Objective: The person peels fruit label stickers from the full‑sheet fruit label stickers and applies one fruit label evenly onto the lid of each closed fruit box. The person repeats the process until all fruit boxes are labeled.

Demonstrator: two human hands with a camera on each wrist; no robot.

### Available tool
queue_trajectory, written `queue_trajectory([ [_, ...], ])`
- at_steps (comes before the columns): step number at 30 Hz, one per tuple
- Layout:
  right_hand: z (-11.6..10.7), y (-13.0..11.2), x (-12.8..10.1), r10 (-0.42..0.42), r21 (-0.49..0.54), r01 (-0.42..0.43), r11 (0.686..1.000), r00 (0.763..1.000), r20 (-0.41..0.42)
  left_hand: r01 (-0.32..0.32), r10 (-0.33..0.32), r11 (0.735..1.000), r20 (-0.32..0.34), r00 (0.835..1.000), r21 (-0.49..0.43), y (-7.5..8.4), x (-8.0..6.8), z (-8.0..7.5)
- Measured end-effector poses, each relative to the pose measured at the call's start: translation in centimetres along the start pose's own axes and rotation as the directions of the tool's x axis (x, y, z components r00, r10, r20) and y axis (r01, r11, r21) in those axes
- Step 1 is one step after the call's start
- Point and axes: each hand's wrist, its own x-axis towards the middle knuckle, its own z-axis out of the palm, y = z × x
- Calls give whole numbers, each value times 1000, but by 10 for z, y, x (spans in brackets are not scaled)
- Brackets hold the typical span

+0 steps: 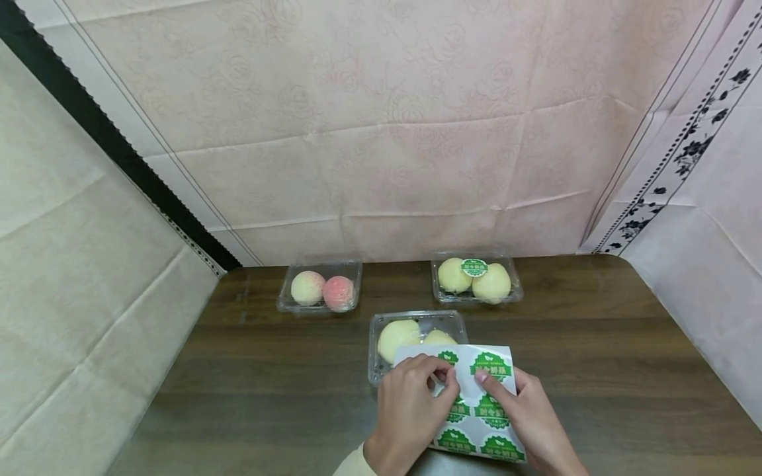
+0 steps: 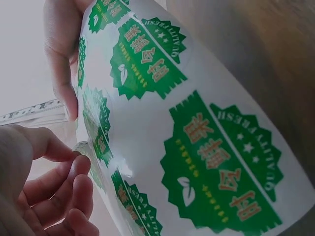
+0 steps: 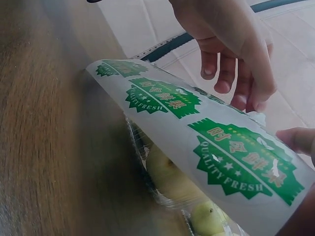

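A white sheet of green-and-white round stickers (image 1: 474,410) is held up by my right hand (image 1: 532,413), thumb on its printed face near the right edge. My left hand (image 1: 411,400) is at the sheet's left part, thumb and forefinger pinching the raised edge of a sticker (image 2: 83,147), seen in the left wrist view. Just behind the sheet stands a clear plastic box (image 1: 375,350) with two pale yellow-green round fruits (image 1: 397,337); the sheet hides its front right part.
At the back left of the wooden table (image 1: 268,396) is a clear box (image 1: 287,301) with two pink-tinged fruits (image 1: 339,293). At the back right, another box (image 1: 516,291) holds two pale fruits and bears a green sticker (image 1: 474,267). Cloth walls (image 1: 381,165) surround the table.
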Motion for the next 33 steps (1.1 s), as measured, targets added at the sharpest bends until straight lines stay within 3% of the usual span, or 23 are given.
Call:
queue_trajectory([
  [17, -4, -1, 0, 36, -52, -36, 998, 999, -9, 31, -31, 999, 21, 999, 15, -9, -1, -3],
  [26, -9, 2, 2, -20, -160, 15, 987, 1000, -25, 67, -68, 997, 41, 997, 38, -12, 1, -5],
  [33, -11, -2, -1, -32, -214, 12, 977, 996, -88, 75, -77, 995, 41, 996, 59, -13, 1, -7],
])
